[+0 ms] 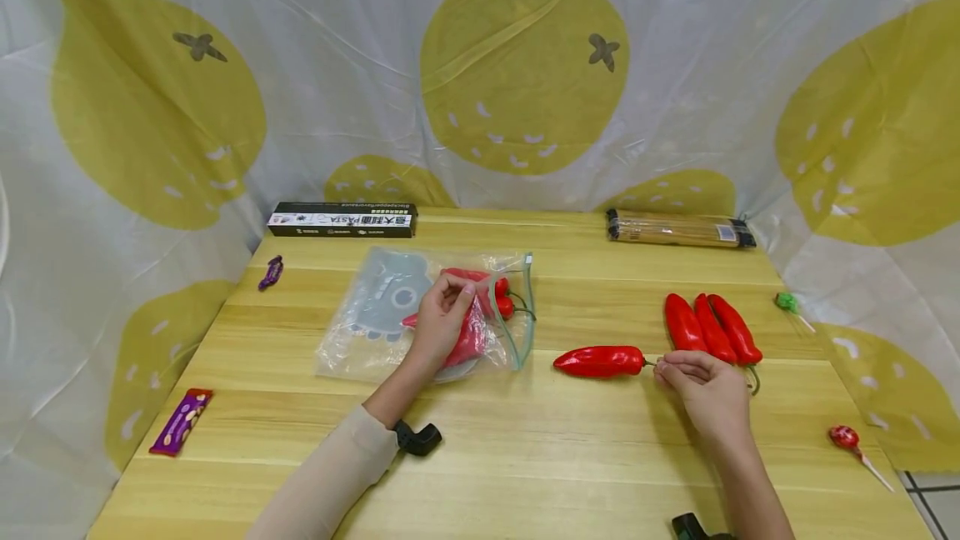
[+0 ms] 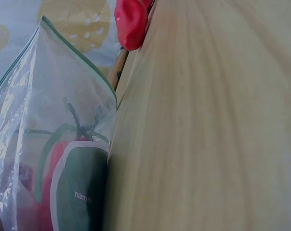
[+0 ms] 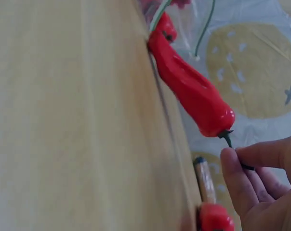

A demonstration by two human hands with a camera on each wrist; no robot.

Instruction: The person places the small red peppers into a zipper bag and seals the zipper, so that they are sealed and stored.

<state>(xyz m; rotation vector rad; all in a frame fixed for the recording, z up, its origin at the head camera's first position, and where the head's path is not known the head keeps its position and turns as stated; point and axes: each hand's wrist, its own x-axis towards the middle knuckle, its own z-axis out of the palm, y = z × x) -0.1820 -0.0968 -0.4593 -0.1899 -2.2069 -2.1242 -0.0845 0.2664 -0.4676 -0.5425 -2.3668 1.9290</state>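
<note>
My left hand (image 1: 438,322) pinches the upper side of a clear zip bag (image 1: 341,357) near its mouth, which gapes toward the right. Inside lie red chili peppers (image 1: 504,307), their green stems by the opening; the hand covers part of them. In the left wrist view the bag (image 2: 20,120) rises in a peak, with a dark green "name" label on it. Between thumb and fingertips, my right hand (image 1: 705,394) holds a red chili pepper (image 1: 602,361) by its stem, tip pointing left toward the bag. Several more red peppers (image 1: 708,327) lie just beyond that hand.
At the back stand a black pasta box (image 1: 342,220) on the left and a packet of noodles (image 1: 678,228) on the right. Wrapped candies (image 1: 272,272) and a purple bar (image 1: 182,422) lie left; green (image 1: 787,302) and red (image 1: 845,437) lollipops lie right.
</note>
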